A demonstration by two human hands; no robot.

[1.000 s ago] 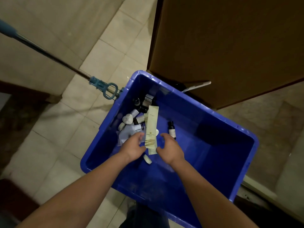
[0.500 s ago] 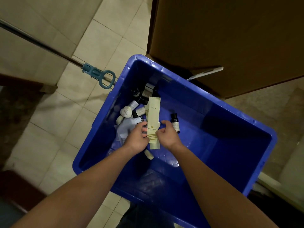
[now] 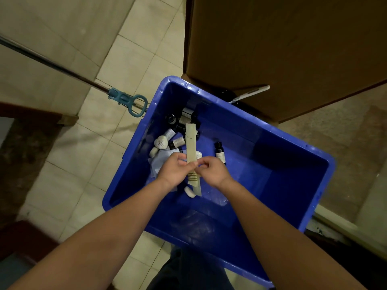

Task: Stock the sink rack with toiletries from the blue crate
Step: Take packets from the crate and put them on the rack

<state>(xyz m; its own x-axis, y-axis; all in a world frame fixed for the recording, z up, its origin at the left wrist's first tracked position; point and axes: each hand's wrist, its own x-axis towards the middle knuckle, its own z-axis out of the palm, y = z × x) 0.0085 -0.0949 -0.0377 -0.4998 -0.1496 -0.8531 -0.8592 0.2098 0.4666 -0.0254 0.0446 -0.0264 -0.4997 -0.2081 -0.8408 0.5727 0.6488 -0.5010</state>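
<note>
1. The packet (image 3: 191,141) is a long, flat, cream strip. It has a small line of dark print about halfway along and brown bands near its near end. None of the print is legible.
2. Its long axis runs away from the person, nearly straight up the picture. The far end, which has a serrated edge, lies over the bottles (image 3: 185,119), and the near end points back between the wrists.
3. The packet is above the inside of the blue crate (image 3: 293,185), toward the crate's left half.
4. The left hand (image 3: 173,173) pinches the packet's left edge between thumb and curled fingers.
5. The right hand (image 3: 212,172) pinches the right edge at the same level, thumb and fingertips closed on it. The two hands nearly touch.
6. The dark bottles clustered in the far left corner have pale labels, but the text is too small to read.
7. A round white disc (image 3: 161,142) beside them carries one printed line, also unreadable.
8. One dark bottle (image 3: 219,152) lies alone just right of the packet, cap pointing away.
9. A mop pole with a teal clamp (image 3: 127,102) meets the crate's left rim, and a brown box (image 3: 282,49) stands behind the crate.
</note>
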